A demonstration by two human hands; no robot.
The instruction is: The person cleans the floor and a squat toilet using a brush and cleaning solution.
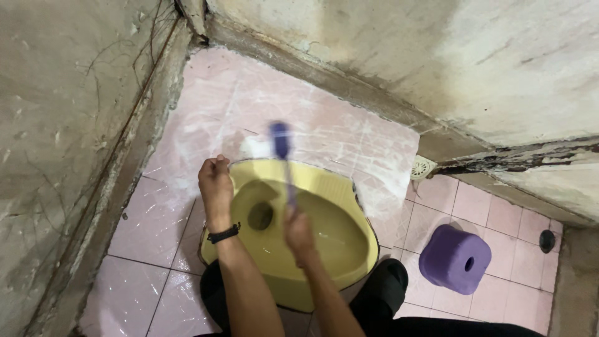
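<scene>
Two hands over the yellow squat toilet (324,249): right hand (298,229) grips the purple brush (282,150), head on the pink tiles (224,106) past the rim; left hand (215,181) is fisted, holding nothing. Short strokes, firm pressure, work into the soapy film.

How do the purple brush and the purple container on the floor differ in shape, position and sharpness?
The brush is long and thin; the container is short, wide and rounded. The right hand holds the brush over the yellow squat toilet, while the container lies on the pink floor tiles, untouched. The brush looks blurred; the container looks sharp. Both are purple.
</scene>
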